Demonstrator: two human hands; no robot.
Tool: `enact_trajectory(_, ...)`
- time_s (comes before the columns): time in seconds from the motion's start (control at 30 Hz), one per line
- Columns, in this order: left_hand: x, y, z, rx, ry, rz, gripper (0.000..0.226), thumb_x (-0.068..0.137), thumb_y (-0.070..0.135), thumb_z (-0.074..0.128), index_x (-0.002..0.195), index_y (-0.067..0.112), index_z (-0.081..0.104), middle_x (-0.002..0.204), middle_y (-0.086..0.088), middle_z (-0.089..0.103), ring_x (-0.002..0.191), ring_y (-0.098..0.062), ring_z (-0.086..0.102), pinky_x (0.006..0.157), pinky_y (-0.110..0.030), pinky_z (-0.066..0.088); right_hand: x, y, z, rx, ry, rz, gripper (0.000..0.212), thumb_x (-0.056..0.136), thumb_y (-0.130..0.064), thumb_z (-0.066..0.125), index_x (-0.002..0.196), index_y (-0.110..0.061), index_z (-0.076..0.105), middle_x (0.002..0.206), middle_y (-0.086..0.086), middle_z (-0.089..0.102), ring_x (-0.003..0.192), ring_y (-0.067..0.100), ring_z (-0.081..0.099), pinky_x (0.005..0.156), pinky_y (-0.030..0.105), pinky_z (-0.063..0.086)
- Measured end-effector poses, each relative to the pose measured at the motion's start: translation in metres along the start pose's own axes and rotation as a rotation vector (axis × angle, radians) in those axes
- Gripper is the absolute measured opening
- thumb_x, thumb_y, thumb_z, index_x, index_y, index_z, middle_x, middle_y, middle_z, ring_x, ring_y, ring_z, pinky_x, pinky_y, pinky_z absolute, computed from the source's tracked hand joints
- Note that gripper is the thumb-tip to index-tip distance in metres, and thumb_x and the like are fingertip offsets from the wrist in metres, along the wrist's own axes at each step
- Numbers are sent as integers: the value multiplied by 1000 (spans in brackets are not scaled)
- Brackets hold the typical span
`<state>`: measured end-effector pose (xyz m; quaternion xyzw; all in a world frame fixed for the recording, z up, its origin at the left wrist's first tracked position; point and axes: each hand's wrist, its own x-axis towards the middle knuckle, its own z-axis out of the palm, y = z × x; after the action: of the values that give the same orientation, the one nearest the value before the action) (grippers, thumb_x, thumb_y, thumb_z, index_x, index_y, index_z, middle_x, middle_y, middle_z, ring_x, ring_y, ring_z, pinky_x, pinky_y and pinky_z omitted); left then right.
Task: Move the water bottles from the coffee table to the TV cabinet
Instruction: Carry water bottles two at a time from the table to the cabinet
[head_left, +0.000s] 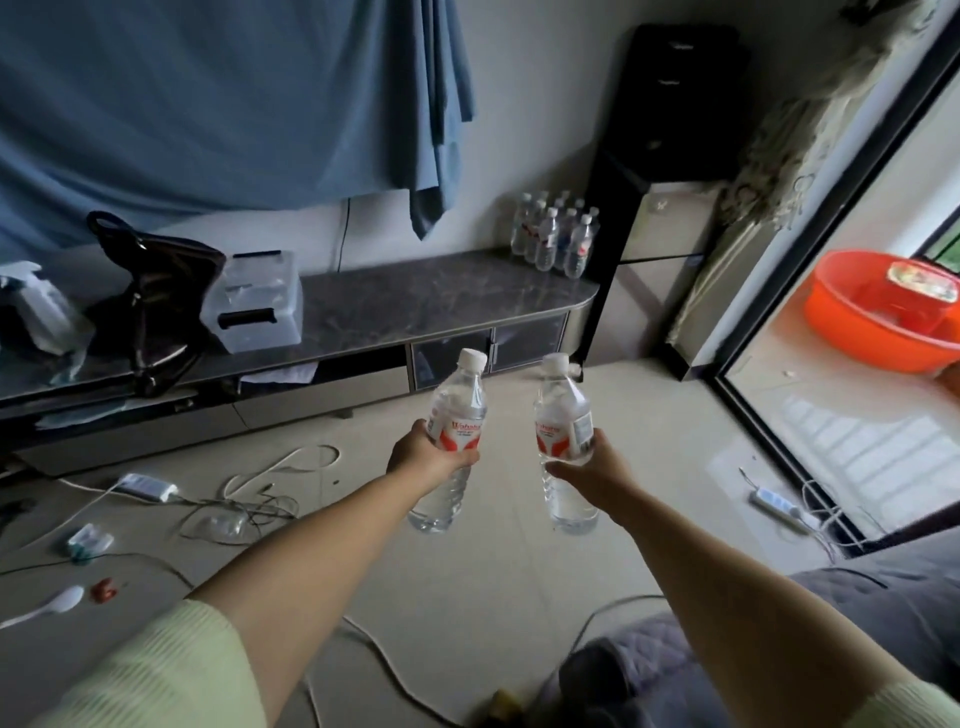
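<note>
My left hand (422, 456) grips a clear water bottle (453, 415) with a white cap and a red-and-white label, held upright in the air. My right hand (597, 467) grips a second, similar bottle (563, 415) beside it. Both bottles hang over the floor in front of the TV cabinet (441, 296), a low unit with a dark marble-look top. Several more water bottles (556, 236) stand in a cluster at the cabinet's right end, against the wall. The coffee table is out of view.
On the cabinet's left part sit a dark handbag (156, 291), a clear plastic box (257, 301) and a spray bottle (36, 306). Cables and a power strip (148, 486) litter the floor. A black tower unit (670, 130) stands right of the cabinet; an orange basin (878, 322) lies beyond the sliding door.
</note>
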<state>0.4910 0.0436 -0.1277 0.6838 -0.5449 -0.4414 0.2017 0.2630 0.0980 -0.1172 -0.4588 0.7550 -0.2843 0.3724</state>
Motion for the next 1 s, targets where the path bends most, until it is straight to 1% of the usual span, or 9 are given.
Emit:
enact_trajectory(0.13, 41, 36, 17, -2, 2, -18, 67, 60, 50, 83, 111, 23, 50, 105, 3, 62, 90, -19, 59, 75, -29, 45, 51, -8, -25, 6, 16, 20, 58, 74, -26, 81, 121, -12, 50, 111, 5, 65, 99, 25, 62, 86, 38, 50)
enact_trajectory(0.37, 120, 87, 40, 29, -37, -17, 72, 55, 53, 83, 113, 23, 53, 104, 3, 65, 92, -19, 61, 79, -30, 49, 132, -17, -47, 27, 41, 49, 55, 73, -25, 81, 118, -11, 51, 110, 6, 65, 100, 26, 62, 88, 40, 51)
enact_trajectory(0.5, 190, 122, 48, 11, -54, 24, 66, 56, 47, 85, 109, 22, 55, 102, 3, 66, 91, -19, 62, 78, -29, 48, 200, -31, -54, 69, 73, 39, 52, 74, -20, 81, 117, -11, 52, 107, 4, 64, 91, 20, 60, 78, 30, 46)
enact_trajectory(0.6, 249, 148, 50, -72, -95, 43, 60, 60, 34, 87, 109, 16, 58, 103, -3, 68, 92, -20, 65, 85, -33, 51, 257, -50, -59, 101, 102, 19, 49, 73, -16, 81, 113, -14, 53, 99, -1, 63, 82, 13, 56, 61, 19, 40)
enact_trajectory(0.63, 268, 157, 50, -99, -112, 44, 56, 61, 28, 88, 108, 13, 59, 104, -5, 69, 91, -19, 65, 84, -31, 51, 276, -57, -60, 107, 99, 18, 48, 72, -15, 81, 112, -15, 53, 99, -1, 63, 82, 13, 57, 61, 19, 40)
enact_trajectory(0.73, 324, 183, 45, -125, -120, 27, 48, 61, 22, 89, 98, 18, 58, 103, -6, 70, 84, -17, 63, 71, -23, 47, 329, -77, -63, 134, 87, 39, 48, 72, -13, 81, 111, -13, 52, 104, 2, 66, 88, 16, 62, 74, 27, 47)
enact_trajectory(0.8, 356, 201, 36, -77, -113, 25, 52, 57, 31, 90, 95, 21, 57, 100, -4, 69, 88, -20, 65, 78, -29, 53, 359, -92, -66, 167, 92, 46, 52, 72, -14, 80, 116, -9, 52, 106, 6, 67, 92, 21, 65, 83, 38, 54)
enact_trajectory(0.87, 388, 217, 27, -53, -103, 20, 61, 55, 37, 90, 101, 19, 55, 101, -3, 67, 93, -24, 65, 89, -38, 53, 387, -105, -67, 199, 96, 50, 54, 73, -17, 80, 118, -8, 52, 106, 10, 69, 95, 27, 67, 90, 48, 54)
enact_trajectory(1.0, 445, 241, 27, -56, -117, -26, 63, 54, 39, 89, 102, 22, 52, 105, -2, 66, 93, -22, 64, 89, -37, 52, 440, -113, -67, 302, 152, 129, 54, 73, -19, 81, 118, -9, 54, 106, 11, 70, 96, 29, 68, 91, 51, 54)
